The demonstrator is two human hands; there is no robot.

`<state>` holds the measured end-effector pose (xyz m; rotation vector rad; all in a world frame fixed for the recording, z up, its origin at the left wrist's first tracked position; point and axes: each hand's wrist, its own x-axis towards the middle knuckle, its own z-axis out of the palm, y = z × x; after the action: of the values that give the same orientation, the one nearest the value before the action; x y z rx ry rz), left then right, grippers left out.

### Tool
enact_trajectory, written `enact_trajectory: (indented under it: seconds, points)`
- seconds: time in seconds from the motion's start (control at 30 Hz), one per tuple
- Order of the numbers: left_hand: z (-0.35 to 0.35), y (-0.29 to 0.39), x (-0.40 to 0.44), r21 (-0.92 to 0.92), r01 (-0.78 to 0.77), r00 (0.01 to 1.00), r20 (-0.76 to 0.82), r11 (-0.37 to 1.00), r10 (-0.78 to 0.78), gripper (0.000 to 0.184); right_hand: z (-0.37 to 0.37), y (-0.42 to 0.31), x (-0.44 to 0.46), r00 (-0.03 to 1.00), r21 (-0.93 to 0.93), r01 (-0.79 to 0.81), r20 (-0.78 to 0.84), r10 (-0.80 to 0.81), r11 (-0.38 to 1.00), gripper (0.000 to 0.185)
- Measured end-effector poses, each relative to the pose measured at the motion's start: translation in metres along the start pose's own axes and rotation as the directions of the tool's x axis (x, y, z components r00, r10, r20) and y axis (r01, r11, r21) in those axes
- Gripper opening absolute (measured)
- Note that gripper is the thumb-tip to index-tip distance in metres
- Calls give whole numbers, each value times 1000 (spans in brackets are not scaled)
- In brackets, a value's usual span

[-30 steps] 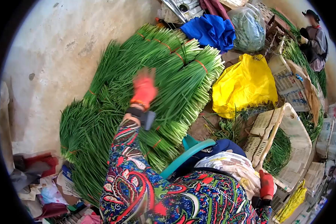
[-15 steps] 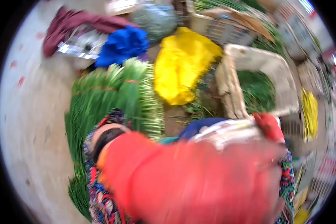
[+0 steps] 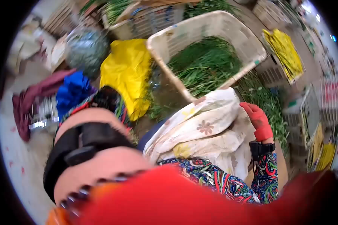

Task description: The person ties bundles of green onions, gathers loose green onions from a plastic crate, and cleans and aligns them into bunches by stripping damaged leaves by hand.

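Observation:
My left hand, in a red glove, is very close to the camera and smeared by motion; its fingers cannot be made out. Its bare wrist carries a dark bead bracelet and a black strap band. My right hand, also red-gloved, rests at the right edge of a white flowered apron over my lap. Its fingers look extended and loosely apart, touching the cloth. Just beyond the apron stands a white plastic crate with cut green leaves inside.
A yellow sack lies left of the crate. Beyond it are a stuffed clear plastic bag, blue cloth and maroon cloth. Loose greens cover the floor at right, near more crates and yellow bags.
My view has swung right, and the crate now appears larger and nearer the middle. My left hand has come closer to the camera. The bundled greens at left are now hidden behind my arm.

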<state>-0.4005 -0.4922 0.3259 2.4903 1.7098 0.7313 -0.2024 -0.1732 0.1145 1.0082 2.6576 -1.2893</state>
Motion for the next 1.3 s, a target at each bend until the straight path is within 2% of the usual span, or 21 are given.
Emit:
enact_trajectory:
  seconds: [0.03, 0.13, 0.23, 0.3, 0.33, 0.37, 0.43, 0.5, 0.57, 0.6, 0.67, 0.73, 0.8, 0.83, 0.9, 0.93, 1.03, 1.1, 1.17, 1.2, 1.3]
  points:
    - [3, -6, 12, 0, -32, 999, 7, 999, 32, 37, -4, 9, -4, 1000, 41, -24, -18, 25, 999, 26]
    - [11, -30, 54, -33, -117, 993, 18, 993, 118, 36, -12, 34, -12, 995, -127, 68, -68, -77, 990, 26]
    - [21, -70, 99, -110, -220, 974, 24, 969, 224, 34, -31, 23, -30, 956, -16, -275, -107, 272, 961, 26]
    - [39, -94, 131, -169, -252, 966, 10, 953, 257, 34, -31, 72, -40, 927, 183, -260, -228, 299, 948, 25]
    - [50, -106, 143, -208, -260, 965, -29, 943, 260, 33, -35, 84, -56, 863, 170, -327, -347, 367, 930, 24]
    - [63, -116, 154, -262, -262, 965, -61, 929, 255, 33, -36, 98, -74, 813, 300, -330, -391, 431, 895, 24]
    - [100, -121, 177, -373, -226, 974, -107, 900, 200, 32, -28, 136, -142, 677, 311, -328, -582, 451, 892, 25]
    - [138, -131, 197, -517, -95, 994, -101, 851, 49, 31, -19, 179, -205, 366, 592, -249, -675, 641, 766, 30]
    - [184, -137, 213, -664, 172, 982, 54, 728, -182, 31, -7, 189, -266, 73, 771, -9, -635, 769, 637, 32]
    - [208, -143, 222, -664, 376, 925, 230, 646, -301, 31, 0, 186, -299, -28, 829, -99, -555, 832, 550, 33]
    - [251, -176, 222, -769, 466, 878, 339, 438, -338, 31, 25, 161, -341, -289, 881, -216, -469, 835, 420, 39]
    - [288, -222, 220, -776, 557, 817, 448, 296, -362, 36, 68, 161, -385, -325, 900, -239, -428, 843, 364, 36]
    - [319, -265, 216, -868, 491, 777, 474, -73, -415, 38, 101, 155, -405, -366, 915, -326, -353, 861, 236, 29]
    - [330, -286, 213, -865, 431, 747, 501, -256, -438, 40, 120, 162, -408, -395, 937, -243, -331, 857, 249, 25]
    - [357, -324, 219, -871, 342, 728, 482, -352, -487, 40, 154, 220, -411, -333, 881, -218, -472, 816, 421, 27]
    - [359, -330, 217, -872, 291, 722, 470, -393, -509, 40, 157, 220, -410, -280, 904, -278, -400, 873, 325, 26]
    - [342, -308, 221, -863, 296, 651, 496, -410, -575, 37, 165, 234, -398, -152, 924, -382, -75, 985, 11, 26]
    - [329, -304, 214, -882, 411, 678, 465, -231, -570, 38, 173, 242, -394, -206, 893, -434, 31, 978, -120, 30]
    - [315, -302, 203, -857, 510, 744, 398, 70, -537, 38, 190, 262, -401, -321, 712, -702, -325, 889, 7, 28]
    - [305, -296, 201, -860, 511, 709, 421, 0, -566, 39, 194, 271, -403, -322, 579, -815, -497, 806, 32, 29]
    - [282, -282, 198, -863, 488, 621, 451, -135, -641, 39, 175, 279, -401, -343, 559, -818, -662, 667, 134, 39]
